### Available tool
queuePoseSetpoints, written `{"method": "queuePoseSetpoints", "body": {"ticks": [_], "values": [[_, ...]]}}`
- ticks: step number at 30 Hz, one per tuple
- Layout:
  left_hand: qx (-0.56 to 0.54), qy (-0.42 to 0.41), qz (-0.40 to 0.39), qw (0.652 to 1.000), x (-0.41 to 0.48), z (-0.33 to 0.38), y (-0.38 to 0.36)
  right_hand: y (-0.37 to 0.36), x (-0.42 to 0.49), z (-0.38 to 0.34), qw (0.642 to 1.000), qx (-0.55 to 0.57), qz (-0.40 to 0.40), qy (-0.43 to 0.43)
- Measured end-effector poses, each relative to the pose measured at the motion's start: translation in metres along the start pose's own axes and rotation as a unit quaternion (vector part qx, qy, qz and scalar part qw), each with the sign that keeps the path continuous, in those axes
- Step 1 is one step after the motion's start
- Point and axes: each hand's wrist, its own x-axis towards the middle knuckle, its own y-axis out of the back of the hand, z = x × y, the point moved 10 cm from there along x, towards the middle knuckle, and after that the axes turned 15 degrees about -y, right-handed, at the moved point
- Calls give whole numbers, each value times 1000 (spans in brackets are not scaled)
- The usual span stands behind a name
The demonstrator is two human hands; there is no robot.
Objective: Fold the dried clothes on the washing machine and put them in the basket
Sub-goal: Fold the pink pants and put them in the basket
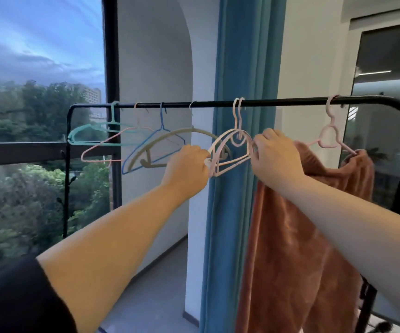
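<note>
Dim window daylight, soft wide-angle blur

A blue curtain (247,68) hangs from twelve to six o'clock. At nine o'clock a window (38,56) shows trees (25,212) and a distant building (92,93). A dark glass pane (386,58) stands at two o'clock.

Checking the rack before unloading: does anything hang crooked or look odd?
The rust-brown cloth sags between the ends of its pink hanger, leaving the middle bare. The empty hangers left of it hang tilted at mixed angles. Nothing looks damaged.
</note>
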Motion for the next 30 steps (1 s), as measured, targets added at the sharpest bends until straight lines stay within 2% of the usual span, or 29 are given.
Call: {"method": "queuePoseSetpoints", "body": {"ticks": [4, 6, 8, 11, 14, 17, 21, 25, 30], "values": [[16, -64, 75, 995, 20, 49, 12, 1, 11, 55, 997, -8, -16, -75], [15, -80, 85, 993, 33, 65, 15, -4, 18, 80, 991, -18, -37, -131], [2, -63, 66, 996, 50, 72, 9, -10, 26, 99, 983, -26, -65, -170], [-66, 16, -13, 998, 69, 67, -25, -25, 35, 115, 969, -14, -139, -204], [-227, 93, -85, 966, 70, 65, -70, -32, 44, 112, 966, 23, -186, -181], [-266, 111, -88, 953, 74, 67, -85, -39, 49, 107, 966, 21, -209, -151], [-215, 120, -72, 967, 78, 60, -83, -42, 53, 100, 970, 8, -204, -135], [-152, 141, -39, 978, 77, 47, -68, -35, 53, 95, 976, -84, -154, -128], [-118, 145, 4, 982, 69, 25, -39, -60, 51, 92, 968, -93, -208, -109]]}}
